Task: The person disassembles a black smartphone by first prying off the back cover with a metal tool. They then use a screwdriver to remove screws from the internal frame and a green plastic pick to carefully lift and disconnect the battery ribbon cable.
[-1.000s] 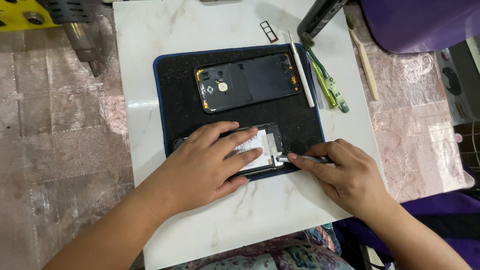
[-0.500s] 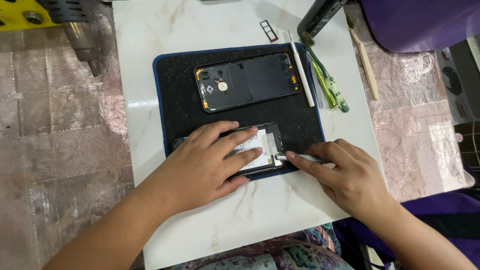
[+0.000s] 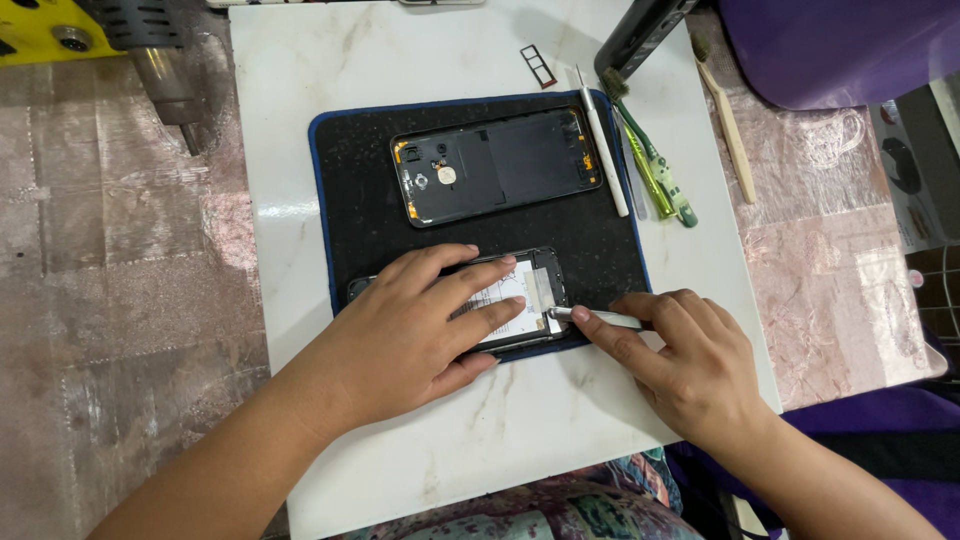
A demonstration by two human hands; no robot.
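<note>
My left hand lies flat on an opened phone at the near edge of a black mat, pressing it down. Most of the phone is hidden under the fingers. My right hand holds a thin silver tool whose tip touches the phone's right end. The phone's removed black back cover lies inside-up at the far half of the mat.
A white marble slab carries the mat. Right of the mat lie a white stick tool, a green brush and a wooden-handled brush. A small card tray sits at the back. A heat gun nozzle rests far left.
</note>
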